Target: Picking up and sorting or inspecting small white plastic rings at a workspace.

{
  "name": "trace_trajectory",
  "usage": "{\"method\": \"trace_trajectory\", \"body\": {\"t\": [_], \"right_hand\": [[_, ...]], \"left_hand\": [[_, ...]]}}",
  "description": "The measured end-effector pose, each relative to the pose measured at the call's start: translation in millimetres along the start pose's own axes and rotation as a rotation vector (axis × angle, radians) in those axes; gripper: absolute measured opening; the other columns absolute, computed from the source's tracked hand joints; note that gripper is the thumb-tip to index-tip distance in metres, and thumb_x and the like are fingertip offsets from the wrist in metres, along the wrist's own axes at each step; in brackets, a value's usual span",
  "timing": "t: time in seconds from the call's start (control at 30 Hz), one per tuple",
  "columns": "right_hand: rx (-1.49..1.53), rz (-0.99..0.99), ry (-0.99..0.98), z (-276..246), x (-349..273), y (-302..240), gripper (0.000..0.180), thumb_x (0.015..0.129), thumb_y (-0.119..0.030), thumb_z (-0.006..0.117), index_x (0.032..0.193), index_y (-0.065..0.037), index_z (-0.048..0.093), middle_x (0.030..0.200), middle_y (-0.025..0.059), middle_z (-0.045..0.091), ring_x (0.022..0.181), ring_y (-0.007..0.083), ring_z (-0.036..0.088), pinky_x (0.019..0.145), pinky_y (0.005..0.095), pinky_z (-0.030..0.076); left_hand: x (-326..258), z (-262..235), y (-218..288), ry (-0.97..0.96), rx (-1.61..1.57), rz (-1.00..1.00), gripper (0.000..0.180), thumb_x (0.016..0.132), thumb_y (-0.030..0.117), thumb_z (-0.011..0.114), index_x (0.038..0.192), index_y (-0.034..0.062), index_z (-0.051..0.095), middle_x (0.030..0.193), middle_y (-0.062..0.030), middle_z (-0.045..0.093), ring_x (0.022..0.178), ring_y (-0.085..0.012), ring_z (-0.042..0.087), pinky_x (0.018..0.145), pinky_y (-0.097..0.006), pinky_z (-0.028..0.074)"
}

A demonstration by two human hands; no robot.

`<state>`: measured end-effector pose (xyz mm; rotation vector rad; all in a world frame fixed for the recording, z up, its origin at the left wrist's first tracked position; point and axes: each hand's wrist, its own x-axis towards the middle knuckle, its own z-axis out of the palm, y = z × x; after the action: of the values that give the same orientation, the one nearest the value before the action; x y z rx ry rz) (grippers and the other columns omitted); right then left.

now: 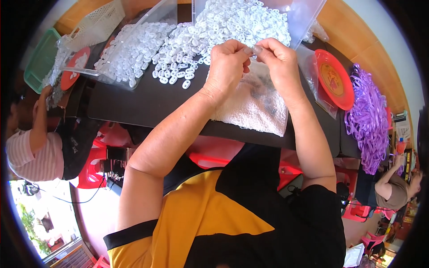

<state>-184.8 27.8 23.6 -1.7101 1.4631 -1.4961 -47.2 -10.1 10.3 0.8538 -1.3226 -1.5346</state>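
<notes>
Both hands meet above the table, fingertips pinched together. My left hand (228,62) is closed, thumb against forefinger. Right beside it, my right hand (279,60) is closed in a pinch too. Whatever sits between the fingertips is too small and hidden to name. Beneath the hands lies a pinkish-white towel (263,118) with some clear, small pieces on it. Just beyond the hands spreads a heap of small white oval plastic pieces, each with two holes (178,58), spilling from a clear plastic bin (304,27).
A second clear bin (100,67) of white pieces stands left. To the right are a red round plate (334,80) on a clear bag and a pile of purple ribbons (368,116). A green tray (40,67) and a white basket (96,24) lie far left. Other people sit at both sides.
</notes>
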Motion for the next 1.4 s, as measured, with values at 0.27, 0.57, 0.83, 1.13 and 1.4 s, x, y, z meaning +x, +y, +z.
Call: {"method": "trace_trajectory", "body": {"t": [0.27,0.57,0.83,1.13,1.4], "right_hand": [[0.191,0.123,0.022,-26.3,9.2,0.2,0.015,0.089,-0.008,0.062,0.101,-0.001,0.067,0.084,0.0023,0.066,0.076,0.0091,0.059,0.070,0.0235,0.046],[0.223,0.093,-0.061,-28.5,8.2,-8.9,0.020,0.088,-0.004,0.059,0.106,-0.001,0.066,0.090,0.0048,0.066,0.082,0.0117,0.062,0.076,0.0239,0.047],[0.230,0.078,-0.066,-24.4,6.3,-13.4,0.018,0.088,-0.002,0.059,0.104,-0.002,0.067,0.089,0.0032,0.066,0.082,0.0109,0.062,0.077,0.0239,0.048],[0.234,0.061,-0.085,-21.7,5.1,-12.9,0.019,0.089,-0.003,0.060,0.107,-0.002,0.067,0.092,0.0039,0.067,0.083,0.0117,0.063,0.078,0.0241,0.050],[0.291,0.178,-0.098,-21.6,7.7,-5.0,0.017,0.089,-0.011,0.061,0.102,-0.001,0.066,0.088,0.0058,0.067,0.080,0.0128,0.064,0.075,0.0259,0.050]], "left_hand": [[-2.7,2.8,2.1,-0.031,-0.071,0.004,0.015,0.090,0.013,0.060,0.088,-0.0020,0.065,0.071,-0.0043,0.060,0.059,-0.0114,0.055,0.049,-0.024,0.042],[-6.5,4.1,8.5,-0.029,0.000,0.064,0.019,0.092,0.017,0.060,0.093,-0.0014,0.064,0.073,-0.0029,0.059,0.060,-0.0086,0.054,0.050,-0.022,0.042],[-5.1,3.0,8.6,-0.027,0.015,0.084,0.018,0.092,0.016,0.060,0.093,-0.0011,0.065,0.073,-0.0026,0.059,0.060,-0.0083,0.054,0.050,-0.022,0.042],[-4.4,3.3,6.4,-0.034,0.043,0.137,0.018,0.091,0.014,0.060,0.086,-0.0034,0.061,0.069,-0.0039,0.059,0.059,-0.0090,0.054,0.053,-0.024,0.045],[-5.2,4.3,6.5,-0.046,0.041,0.118,0.017,0.091,0.013,0.059,0.089,-0.0037,0.061,0.070,-0.0044,0.059,0.061,-0.0098,0.054,0.055,-0.025,0.046]]}}
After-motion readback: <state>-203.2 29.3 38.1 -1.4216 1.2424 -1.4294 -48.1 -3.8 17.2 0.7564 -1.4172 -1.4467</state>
